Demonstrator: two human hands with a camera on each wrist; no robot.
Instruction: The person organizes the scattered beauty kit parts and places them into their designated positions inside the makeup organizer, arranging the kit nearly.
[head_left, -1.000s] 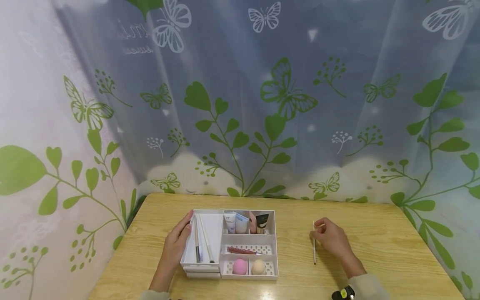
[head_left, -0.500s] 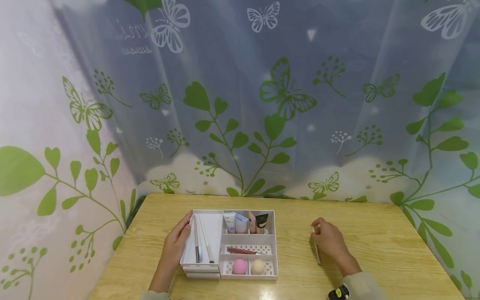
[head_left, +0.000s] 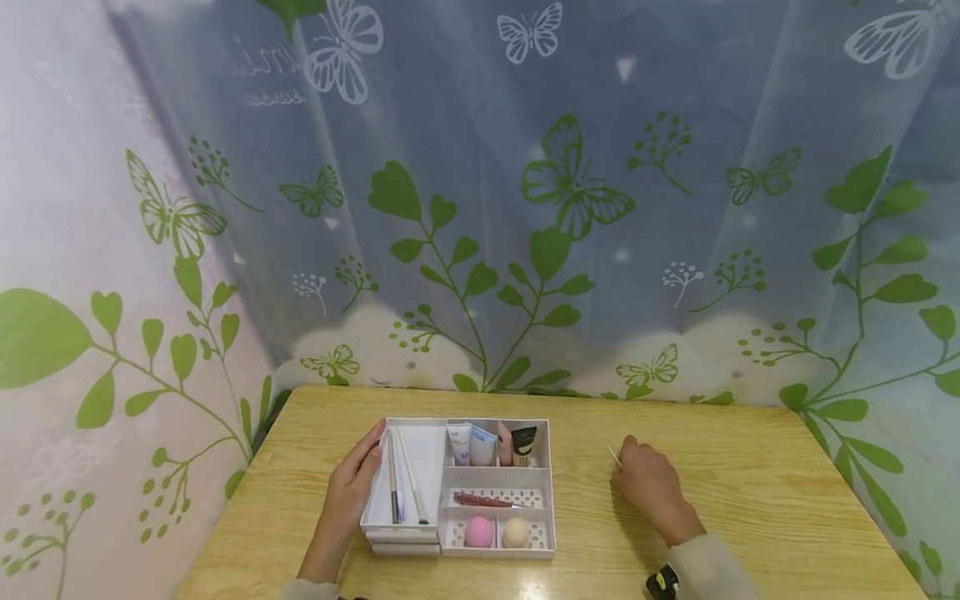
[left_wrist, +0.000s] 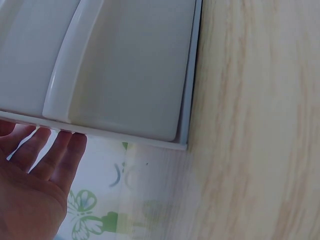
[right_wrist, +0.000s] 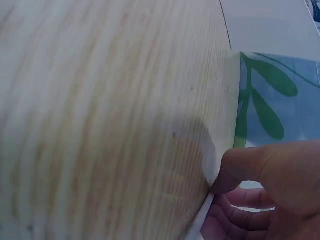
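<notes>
My left hand [head_left: 349,483] rests against the left side of a white organizer box [head_left: 441,492]; in the left wrist view its fingertips touch the outer wall. Two slim makeup brushes [head_left: 412,479] lie in the box's left tray. To the right of the box, low over the table, my right hand [head_left: 654,485] pinches a slim pale stick [right_wrist: 201,216] between thumb and fingers. Only a thin end of the stick shows in the head view; the rest is behind the hand, so its kind is unclear.
Compartments of the box hold small tubes [head_left: 472,446], a dark tube [head_left: 522,446], a red lip gloss tube [head_left: 483,501], a pink sponge [head_left: 480,532] and a beige sponge [head_left: 516,532]. A wooden table [head_left: 585,533] carries everything. Behind it hangs a printed curtain [head_left: 480,250].
My right hand has turned over and shifted slightly left. The stick, which pointed toward the table's front, now pokes out at the hand's upper left. The left hand and box stay put.
</notes>
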